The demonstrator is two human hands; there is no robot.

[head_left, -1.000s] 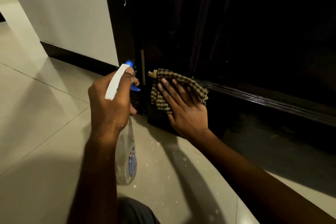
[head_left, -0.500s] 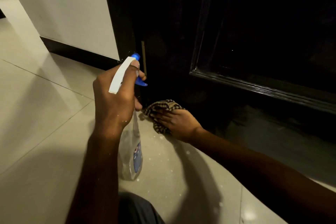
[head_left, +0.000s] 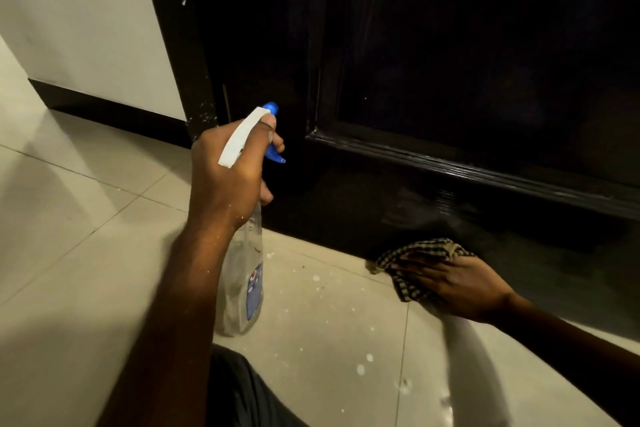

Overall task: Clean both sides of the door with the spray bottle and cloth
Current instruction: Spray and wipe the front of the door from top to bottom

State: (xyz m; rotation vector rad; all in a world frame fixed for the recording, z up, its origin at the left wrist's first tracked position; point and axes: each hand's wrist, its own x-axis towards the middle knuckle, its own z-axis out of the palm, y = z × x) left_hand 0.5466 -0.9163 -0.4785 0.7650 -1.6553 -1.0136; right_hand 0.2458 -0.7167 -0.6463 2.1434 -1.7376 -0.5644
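Seen from the head camera, looking down at the foot of a dark, glossy door (head_left: 450, 45) and the pale tiled floor (head_left: 86, 218) in front of it.

Holds a clear spray bottle (head_left: 242, 281) in the left hand (head_left: 225, 177), lifted off the floor near the door's lower left corner. Grips it at the neck with fingers curled round, one digit laid over the white sprayer head (head_left: 239, 139) and another on the blue trigger (head_left: 275, 153). Points the blue nozzle (head_left: 271, 107) at the door face, close to it but not touching. Carries the bottle body roughly upright below the fist, a blue label low on its side; cannot tell how much liquid inside.

Presses a brown-and-cream checked cloth (head_left: 415, 253) against the door's bottom edge with the right hand (head_left: 457, 288), just where door meets floor and well to the right of the bottle. Lays the fingers out fairly straight and flat over the cloth, not curled round it. Slightly blurred here, so cannot tell where the thumb sits.

On the door, a raised moulding (head_left: 450, 163) along the bottom edge of a sunken panel, above the cloth. Left of the door, a dark door frame (head_left: 180, 45) flecked with white spots, then an off-white wall (head_left: 86, 10) with a dark skirting board (head_left: 104, 107) along its foot. White specks (head_left: 360, 369) scattered on the tiles between the bottle and the cloth and nearer the camera, a few on the left wrist too. A dark trouser leg (head_left: 235, 388) at the bottom edge of the view, under the left forearm.
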